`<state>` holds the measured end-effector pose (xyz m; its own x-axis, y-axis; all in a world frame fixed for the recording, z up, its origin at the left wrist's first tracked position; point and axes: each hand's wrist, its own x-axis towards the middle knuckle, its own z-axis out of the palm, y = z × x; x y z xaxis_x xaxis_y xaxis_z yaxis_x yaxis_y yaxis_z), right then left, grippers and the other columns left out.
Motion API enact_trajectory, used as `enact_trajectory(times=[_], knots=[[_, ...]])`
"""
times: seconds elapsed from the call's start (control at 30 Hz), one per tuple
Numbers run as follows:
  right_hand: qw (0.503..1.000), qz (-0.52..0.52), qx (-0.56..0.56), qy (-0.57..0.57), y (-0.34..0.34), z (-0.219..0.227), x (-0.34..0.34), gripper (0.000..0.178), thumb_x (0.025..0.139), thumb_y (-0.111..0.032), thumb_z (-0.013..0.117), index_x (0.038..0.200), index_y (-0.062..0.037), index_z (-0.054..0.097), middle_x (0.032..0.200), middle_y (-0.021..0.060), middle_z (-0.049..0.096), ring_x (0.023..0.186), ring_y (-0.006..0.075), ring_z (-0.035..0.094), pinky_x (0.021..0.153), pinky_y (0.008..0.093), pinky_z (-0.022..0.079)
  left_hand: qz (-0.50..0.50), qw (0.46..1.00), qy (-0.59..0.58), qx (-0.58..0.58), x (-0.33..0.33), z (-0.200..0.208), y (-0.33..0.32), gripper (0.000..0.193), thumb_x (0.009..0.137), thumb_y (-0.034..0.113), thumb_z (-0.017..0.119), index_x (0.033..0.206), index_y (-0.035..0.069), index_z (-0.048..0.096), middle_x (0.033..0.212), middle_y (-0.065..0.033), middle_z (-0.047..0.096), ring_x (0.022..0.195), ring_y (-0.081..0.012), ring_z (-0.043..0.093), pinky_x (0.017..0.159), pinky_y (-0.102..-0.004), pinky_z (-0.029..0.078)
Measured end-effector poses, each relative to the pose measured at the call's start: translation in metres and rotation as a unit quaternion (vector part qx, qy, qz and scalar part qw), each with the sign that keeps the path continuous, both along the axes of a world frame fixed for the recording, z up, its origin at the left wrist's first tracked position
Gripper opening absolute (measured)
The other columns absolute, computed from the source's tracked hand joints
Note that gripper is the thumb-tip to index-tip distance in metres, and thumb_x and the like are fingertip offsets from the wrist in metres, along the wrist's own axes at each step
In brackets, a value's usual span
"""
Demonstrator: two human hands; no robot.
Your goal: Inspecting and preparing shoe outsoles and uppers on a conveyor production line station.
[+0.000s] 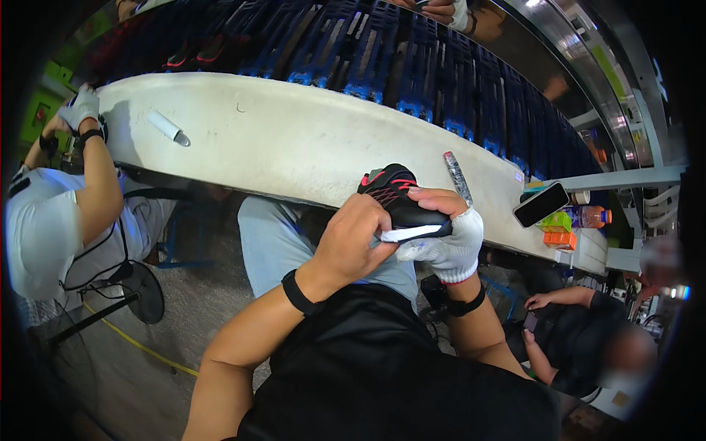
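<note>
A black shoe (416, 208) with red laces and red trim is held over the table's near edge, between my two hands. A white band (413, 234) runs along its lower side, and I cannot tell whether it is part of the sole or a separate strip. My bare left hand (354, 229) is closed at one end of that band, fingers curled and thumb beneath. On the other side, my right hand (450, 239), in a white knit glove with bare fingertips, wraps round the shoe with its fingers across the top. The rest of the sole is hidden.
On the white table (279, 125) lie a speckled marker-like stick (457, 176) and a white tube (165, 126). Beyond it runs a blue slatted rack (353, 55). A phone (541, 204), a bottle (590, 216) and small cartons (559, 239) stand right. Co-workers sit on both sides.
</note>
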<state>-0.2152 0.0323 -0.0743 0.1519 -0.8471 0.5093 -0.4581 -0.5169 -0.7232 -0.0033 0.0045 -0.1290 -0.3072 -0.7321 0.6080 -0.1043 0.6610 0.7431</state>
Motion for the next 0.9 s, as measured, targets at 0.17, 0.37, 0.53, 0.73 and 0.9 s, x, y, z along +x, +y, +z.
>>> enact_trajectory(times=[0.17, 0.37, 0.53, 0.73, 0.9], knots=[[0.996, 0.087, -0.014, -0.006, -0.011, 0.001, -0.006, 0.072, 0.064, -0.031, 0.11, 0.118, -0.0052, 0.07, 0.115, 0.0145, 0.081, 0.109, 0.0317, 0.08, 0.102, 0.0466, 0.064, -0.039, 0.999, 0.023, -0.002, 0.006, -0.001, -0.001, 0.043, 0.068, 0.0, 0.092, 0.097, 0.006, 0.06, 0.092, -0.0121, 0.06, 0.087, -0.0354, 0.061, 0.077, -0.0438, 0.052], [0.991, 0.113, -0.071, 0.023, -0.018, -0.001, -0.011, 0.064, 0.068, -0.026, 0.109, 0.115, -0.0072, 0.07, 0.112, 0.0135, 0.082, 0.107, 0.0302, 0.08, 0.098, 0.0484, 0.064, -0.094, 0.991, -0.074, 0.057, 0.025, 0.013, -0.028, 0.043, 0.07, 0.011, 0.095, 0.096, 0.008, 0.061, 0.095, -0.0102, 0.061, 0.09, -0.0348, 0.06, 0.08, -0.0444, 0.052], [0.99, 0.098, -0.088, -0.052, -0.012, -0.023, -0.017, 0.061, 0.072, -0.024, 0.108, 0.115, -0.0066, 0.069, 0.11, 0.0156, 0.081, 0.105, 0.0324, 0.08, 0.1, 0.0514, 0.063, 0.013, 0.986, -0.166, -0.023, 0.051, -0.024, -0.03, 0.042, 0.081, 0.007, 0.085, 0.12, 0.007, 0.071, 0.12, -0.0123, 0.072, 0.112, -0.0375, 0.068, 0.095, -0.0461, 0.057], [0.847, -0.109, 0.122, -0.505, -0.016, -0.039, 0.028, 0.049, 0.119, -0.046, 0.052, 0.109, -0.0006, 0.067, 0.105, 0.0234, 0.079, 0.098, 0.0321, 0.078, 0.094, 0.0458, 0.063, 0.027, 0.977, -0.177, -0.119, 0.093, 0.018, -0.037, 0.079, 0.069, 0.009, 0.092, 0.144, 0.006, 0.066, 0.146, -0.018, 0.067, 0.131, -0.0417, 0.068, 0.107, -0.0493, 0.058], [0.996, 0.023, 0.086, -0.005, -0.051, -0.024, 0.027, 0.064, 0.086, -0.029, 0.09, 0.14, -0.001, 0.071, 0.138, 0.0193, 0.074, 0.131, 0.0336, 0.07, 0.116, 0.0419, 0.052, -0.049, 0.971, -0.224, -0.059, 0.096, 0.076, -0.064, 0.074, 0.075, 0.027, 0.097, 0.138, 0.002, 0.066, 0.127, -0.0188, 0.074, 0.113, -0.0406, 0.073, 0.097, -0.0473, 0.059]])
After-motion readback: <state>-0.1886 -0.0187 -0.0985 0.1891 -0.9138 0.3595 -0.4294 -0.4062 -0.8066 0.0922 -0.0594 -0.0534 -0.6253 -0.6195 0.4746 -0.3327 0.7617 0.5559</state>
